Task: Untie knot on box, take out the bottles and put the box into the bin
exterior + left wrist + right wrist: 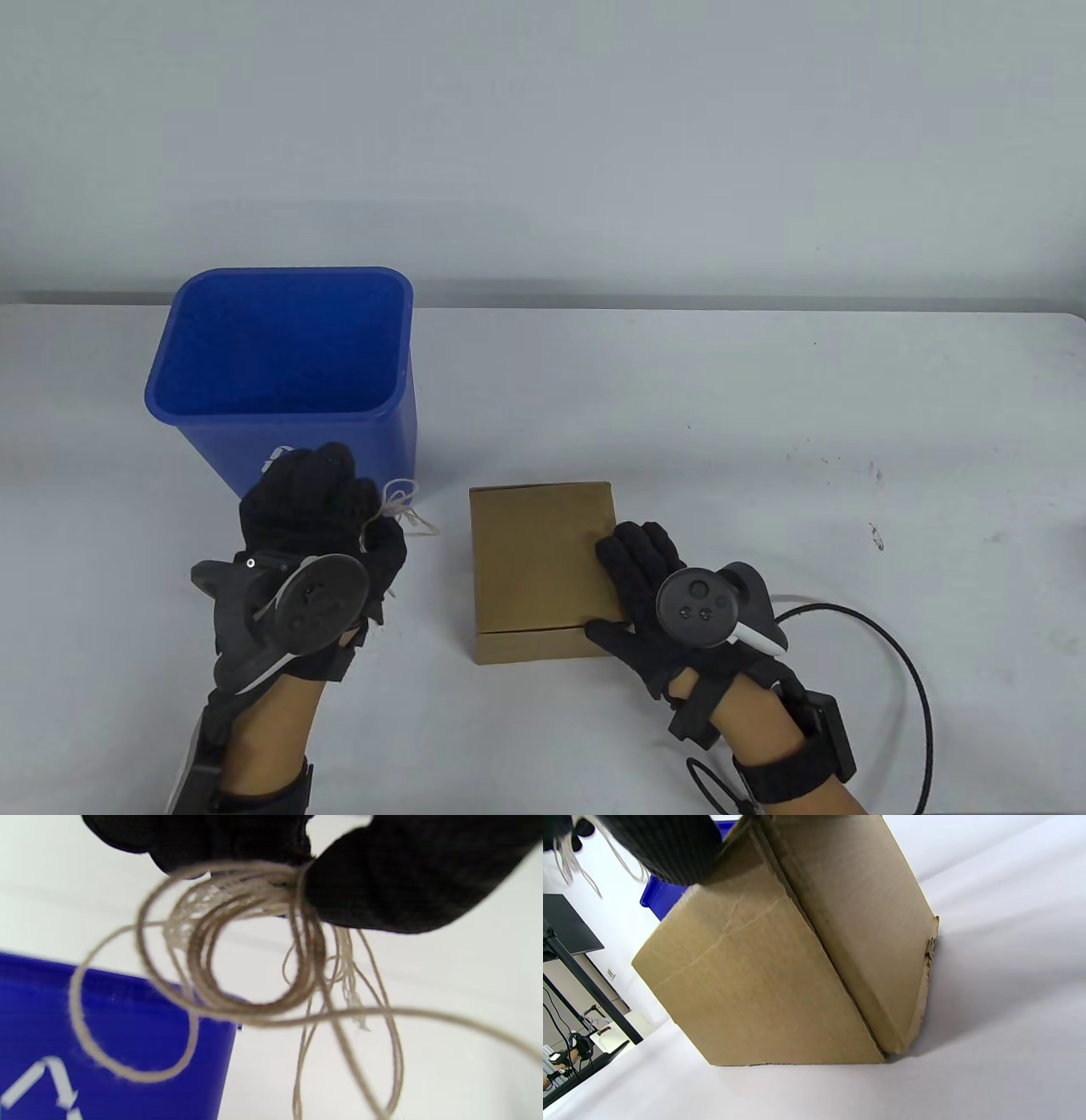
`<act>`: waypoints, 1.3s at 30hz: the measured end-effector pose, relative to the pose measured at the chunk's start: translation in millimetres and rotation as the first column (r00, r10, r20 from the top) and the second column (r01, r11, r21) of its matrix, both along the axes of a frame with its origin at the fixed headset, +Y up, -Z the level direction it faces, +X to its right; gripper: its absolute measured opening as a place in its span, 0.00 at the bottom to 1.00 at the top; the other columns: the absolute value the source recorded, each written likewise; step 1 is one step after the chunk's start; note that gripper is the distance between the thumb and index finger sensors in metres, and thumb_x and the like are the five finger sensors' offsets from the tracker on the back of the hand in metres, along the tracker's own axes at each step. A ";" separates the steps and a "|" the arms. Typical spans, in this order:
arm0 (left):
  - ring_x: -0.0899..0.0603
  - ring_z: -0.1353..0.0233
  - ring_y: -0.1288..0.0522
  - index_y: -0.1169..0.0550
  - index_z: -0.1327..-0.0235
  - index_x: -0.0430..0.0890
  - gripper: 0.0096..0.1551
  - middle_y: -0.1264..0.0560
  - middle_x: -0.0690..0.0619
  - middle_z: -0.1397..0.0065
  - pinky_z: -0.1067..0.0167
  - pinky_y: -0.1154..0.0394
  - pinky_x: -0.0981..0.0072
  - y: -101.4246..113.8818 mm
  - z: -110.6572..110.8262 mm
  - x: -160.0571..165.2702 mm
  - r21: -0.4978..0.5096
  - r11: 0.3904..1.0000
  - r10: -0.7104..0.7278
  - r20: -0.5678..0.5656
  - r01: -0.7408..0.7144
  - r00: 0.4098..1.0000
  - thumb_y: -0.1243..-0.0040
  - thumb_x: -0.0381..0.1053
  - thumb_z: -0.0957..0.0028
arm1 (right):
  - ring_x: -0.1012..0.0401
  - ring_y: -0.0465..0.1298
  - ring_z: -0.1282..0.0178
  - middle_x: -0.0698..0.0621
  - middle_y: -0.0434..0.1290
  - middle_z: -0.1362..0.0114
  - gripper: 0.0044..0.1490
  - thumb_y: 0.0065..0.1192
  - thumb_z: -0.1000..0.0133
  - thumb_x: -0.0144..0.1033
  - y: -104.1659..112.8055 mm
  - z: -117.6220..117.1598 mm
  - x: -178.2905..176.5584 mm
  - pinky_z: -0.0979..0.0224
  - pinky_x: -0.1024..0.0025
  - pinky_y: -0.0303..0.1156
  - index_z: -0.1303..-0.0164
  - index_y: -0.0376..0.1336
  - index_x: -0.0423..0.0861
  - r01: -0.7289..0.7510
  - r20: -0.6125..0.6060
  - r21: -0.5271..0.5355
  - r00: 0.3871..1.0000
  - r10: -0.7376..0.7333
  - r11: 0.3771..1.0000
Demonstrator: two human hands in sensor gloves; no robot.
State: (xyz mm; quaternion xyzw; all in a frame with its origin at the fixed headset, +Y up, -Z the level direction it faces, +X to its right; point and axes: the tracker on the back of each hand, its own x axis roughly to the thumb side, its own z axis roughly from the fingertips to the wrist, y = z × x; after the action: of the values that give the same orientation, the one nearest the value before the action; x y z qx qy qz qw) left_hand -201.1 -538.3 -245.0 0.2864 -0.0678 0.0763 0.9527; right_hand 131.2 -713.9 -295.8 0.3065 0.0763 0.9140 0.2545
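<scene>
A closed brown cardboard box [539, 564] sits on the white table, also filling the right wrist view [780, 976]. No string is on it. My left hand [318, 514] is raised to the box's left, in front of the blue bin [288, 365], pinching a bundle of loose beige twine [403, 505]; the twine coils [254, 955] hang from my fingertips [403, 882] in the left wrist view. My right hand [640, 581] lies flat on the box's right top edge, fingers straight, thumb at its near right corner. No bottles show.
The blue bin [106, 1052], with a white recycling mark, stands open at the table's back left. A black cable [899, 645] loops near my right wrist. The table's far edge meets a pale wall. A dark stand [581, 959] shows beyond the table.
</scene>
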 end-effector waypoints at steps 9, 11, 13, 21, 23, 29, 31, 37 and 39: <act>0.32 0.25 0.43 0.20 0.50 0.47 0.19 0.39 0.47 0.23 0.28 0.43 0.36 40.3 -19.7 -2.9 0.100 0.995 0.032 -0.067 -0.025 0.997 0.35 0.55 0.50 | 0.29 0.34 0.22 0.36 0.28 0.18 0.56 0.51 0.43 0.57 -1.0 0.9 -2.2 0.29 0.27 0.43 0.20 0.33 0.38 -0.011 -0.002 -0.017 1.000 0.011 1.000; 0.32 0.24 0.44 0.21 0.49 0.47 0.19 0.41 0.47 0.23 0.28 0.44 0.37 47.7 -27.3 -5.3 0.110 0.993 0.045 -0.092 -0.035 0.995 0.36 0.54 0.49 | 0.29 0.34 0.22 0.36 0.28 0.18 0.56 0.51 0.43 0.57 -0.9 0.8 -2.2 0.29 0.27 0.44 0.20 0.33 0.38 -0.012 -0.002 -0.019 1.000 0.012 1.000; 0.32 0.24 0.45 0.22 0.49 0.47 0.19 0.42 0.47 0.23 0.29 0.44 0.37 55.5 -34.0 -7.3 0.127 0.991 0.060 -0.105 -0.047 0.993 0.36 0.54 0.48 | 0.29 0.35 0.22 0.36 0.28 0.18 0.56 0.51 0.43 0.57 -0.9 0.7 -2.1 0.29 0.27 0.44 0.20 0.33 0.38 -0.013 -0.002 -0.020 1.000 0.012 1.000; 0.33 0.24 0.49 0.26 0.45 0.47 0.20 0.47 0.48 0.22 0.28 0.46 0.38 77.8 -60.3 -19.8 0.152 0.984 0.123 -0.199 -0.094 0.972 0.41 0.53 0.46 | 0.29 0.36 0.21 0.36 0.27 0.18 0.56 0.51 0.43 0.57 -1.2 0.3 -2.3 0.29 0.27 0.44 0.20 0.33 0.38 -0.012 -0.007 -0.027 1.000 0.011 1.000; 0.33 0.24 0.49 0.27 0.45 0.48 0.20 0.48 0.48 0.22 0.28 0.46 0.39 77.0 -69.3 -25.4 0.140 0.984 0.137 -0.229 -0.107 0.964 0.42 0.53 0.46 | 0.29 0.36 0.21 0.36 0.27 0.18 0.56 0.51 0.43 0.57 -1.2 0.3 -2.3 0.29 0.27 0.45 0.20 0.33 0.38 -0.012 -0.008 -0.027 1.000 0.012 1.000; 0.30 0.19 0.53 0.37 0.23 0.40 0.43 0.55 0.45 0.17 0.25 0.48 0.35 56.5 -111.2 -54.5 -0.246 0.916 0.183 -0.446 -0.316 0.876 0.35 0.55 0.47 | 0.29 0.37 0.21 0.36 0.27 0.18 0.56 0.51 0.43 0.57 -0.9 0.1 -1.8 0.29 0.27 0.45 0.20 0.33 0.38 -0.017 -0.010 -0.030 1.000 0.017 0.999; 0.29 0.20 0.51 0.37 0.21 0.38 0.46 0.54 0.43 0.17 0.26 0.47 0.35 52.9 -114.2 -57.7 -0.250 0.908 0.203 -0.439 -0.336 0.875 0.32 0.53 0.48 | 0.29 0.37 0.21 0.36 0.27 0.18 0.56 0.51 0.43 0.57 -0.6 0.0 -1.7 0.29 0.27 0.45 0.20 0.33 0.39 -0.019 -0.009 -0.031 1.000 0.019 0.999; 0.29 0.21 0.48 0.34 0.22 0.39 0.44 0.51 0.43 0.17 0.27 0.44 0.36 48.9 -110.6 -55.7 -0.262 0.918 0.177 -0.406 -0.299 0.897 0.30 0.52 0.49 | 0.29 0.37 0.21 0.36 0.28 0.18 0.56 0.51 0.43 0.57 -0.4 -0.1 -1.5 0.29 0.27 0.45 0.20 0.33 0.39 -0.023 -0.010 -0.029 1.000 0.022 0.999; 0.29 0.21 0.48 0.34 0.22 0.39 0.44 0.51 0.43 0.17 0.28 0.44 0.36 47.0 -106.8 -54.7 -0.259 0.918 0.188 -0.383 -0.300 0.905 0.30 0.52 0.49 | 0.29 0.37 0.21 0.36 0.28 0.18 0.56 0.51 0.43 0.57 -0.4 -0.2 -1.2 0.29 0.27 0.45 0.20 0.34 0.39 -0.021 -0.009 -0.028 1.000 0.021 0.999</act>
State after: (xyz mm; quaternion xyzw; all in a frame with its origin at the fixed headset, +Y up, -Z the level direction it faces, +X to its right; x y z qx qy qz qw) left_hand -255.8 -491.3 -351.8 0.1477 0.1526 0.1537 0.9650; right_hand 130.0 -714.3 -295.9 0.3061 0.0934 0.9141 0.2488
